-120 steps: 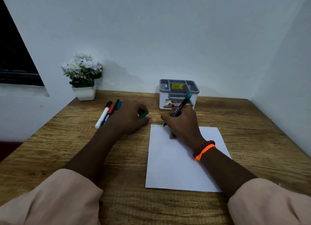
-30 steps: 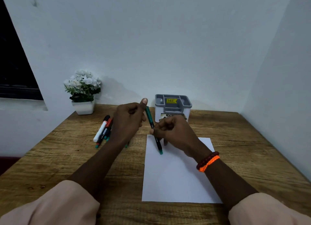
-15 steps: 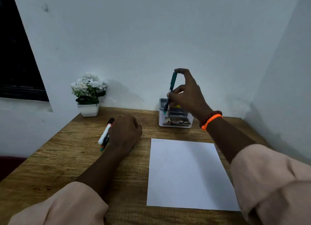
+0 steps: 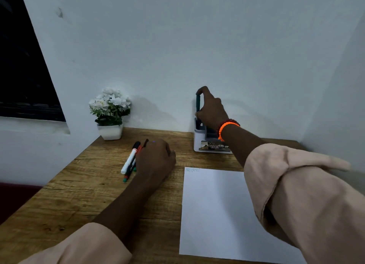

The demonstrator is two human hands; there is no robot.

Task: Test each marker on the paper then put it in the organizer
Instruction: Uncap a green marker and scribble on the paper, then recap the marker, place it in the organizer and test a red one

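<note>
- Where the desk [image 4: 83, 196] meets the wall at its far left corner, a white pot of flowers [image 4: 109, 113] stands apart from the work.
- Just right of the pot, the untested markers [image 4: 130, 162] lie in a bundle, long axes running from the near left towards the far edge; the left hand [image 4: 156, 161] rests against them with curled fingers, but whether it grips one cannot be told.
- The left hand is plainly the nearer one for the next marker.
- Right of that hand, the paper [image 4: 213, 210] lies flat near the front edge, with a faint scribble at its far left corner, too small to read.
- At the far edge the organizer [image 4: 199, 145] stands; its label shows "43" and "OP", the rest blurred.
- The right hand [image 4: 210, 111] pinches a green marker [image 4: 198, 103], upright, its lower end inside the organizer's left compartment; letting go looks like all that remains.
</note>
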